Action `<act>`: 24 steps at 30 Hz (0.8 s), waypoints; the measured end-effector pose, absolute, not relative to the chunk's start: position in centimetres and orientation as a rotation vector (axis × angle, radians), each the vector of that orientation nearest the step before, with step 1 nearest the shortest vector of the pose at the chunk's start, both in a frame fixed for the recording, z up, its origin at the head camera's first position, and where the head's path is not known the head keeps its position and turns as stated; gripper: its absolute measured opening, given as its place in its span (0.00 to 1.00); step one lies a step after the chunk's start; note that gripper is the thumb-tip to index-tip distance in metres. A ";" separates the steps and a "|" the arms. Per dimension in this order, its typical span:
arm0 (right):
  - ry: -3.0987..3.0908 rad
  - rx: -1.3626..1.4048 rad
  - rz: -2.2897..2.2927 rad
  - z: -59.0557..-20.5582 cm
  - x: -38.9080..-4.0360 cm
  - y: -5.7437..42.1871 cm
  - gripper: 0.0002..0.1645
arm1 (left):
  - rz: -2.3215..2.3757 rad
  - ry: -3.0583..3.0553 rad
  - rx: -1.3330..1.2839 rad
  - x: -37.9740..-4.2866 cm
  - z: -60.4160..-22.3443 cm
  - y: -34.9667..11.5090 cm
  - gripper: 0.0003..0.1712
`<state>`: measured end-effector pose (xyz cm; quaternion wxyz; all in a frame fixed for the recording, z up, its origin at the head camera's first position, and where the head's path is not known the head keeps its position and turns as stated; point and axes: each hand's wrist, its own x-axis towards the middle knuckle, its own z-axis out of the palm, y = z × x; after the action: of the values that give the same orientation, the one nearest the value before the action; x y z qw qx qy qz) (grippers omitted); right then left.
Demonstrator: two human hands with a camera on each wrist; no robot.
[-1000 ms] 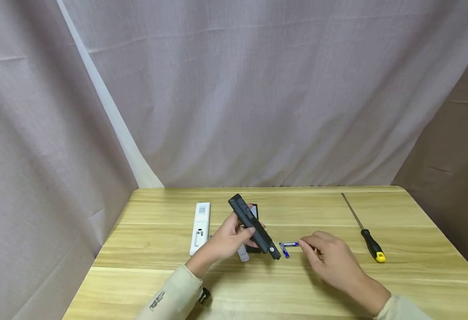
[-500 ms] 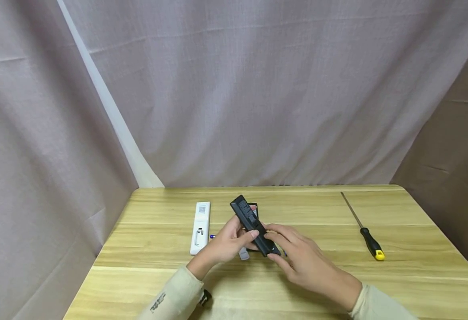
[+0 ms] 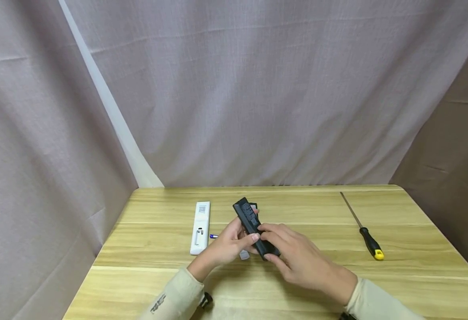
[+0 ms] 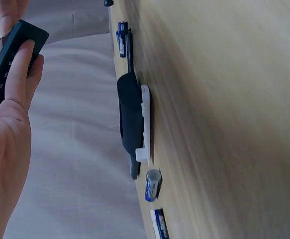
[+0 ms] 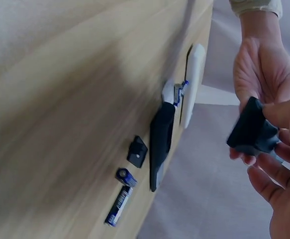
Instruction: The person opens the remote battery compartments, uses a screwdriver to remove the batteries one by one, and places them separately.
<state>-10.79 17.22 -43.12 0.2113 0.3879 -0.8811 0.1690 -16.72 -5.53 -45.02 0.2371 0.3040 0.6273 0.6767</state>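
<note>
My left hand (image 3: 228, 243) holds a black remote control (image 3: 247, 215) above the table, its labelled back facing up. In the left wrist view, my fingers lie across its button side. My right hand (image 3: 298, 255) grips the remote's lower end, thumb at the near corner and fingertips along the right edge. Below it, a small black piece with a white dot (image 5: 137, 152) lies on the table beside two blue batteries, one a standing-looking battery (image 5: 125, 177) and one a lengthwise battery (image 5: 118, 206). The remote's lower end is partly hidden by my right fingers.
A second black remote (image 5: 160, 139) lies beneath the hands, with a pale grey piece (image 3: 244, 254) near it. Left of it are a white remote (image 3: 200, 222), face down, and a blue battery (image 3: 214, 236). A black-and-yellow screwdriver (image 3: 371, 243) lies at the right.
My right hand has moved left from the batteries on the table to the lower end of the remote. The remote has turned, showing more of its back, and shifted slightly right.
</note>
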 end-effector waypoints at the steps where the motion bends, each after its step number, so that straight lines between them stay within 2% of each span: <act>1: -2.457 1.074 0.463 -43.0 -10.8 17.3 0.28 | 1.849 1.721 0.827 -16.7 -45.0 -5.4 0.39; 10: -2.617 1.094 0.423 -42.6 -10.6 17.8 0.20 | 1.789 1.772 0.777 -16.3 -45.3 -4.8 0.40; 24: -2.633 1.124 0.477 -43.1 -10.9 17.5 0.19 | 1.720 1.886 0.815 -15.7 -45.4 -4.7 0.38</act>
<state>-10.94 17.50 -43.07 0.1192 0.3844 -0.9008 0.1630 -15.66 -4.66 -45.42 0.2290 0.2963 0.6850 0.6249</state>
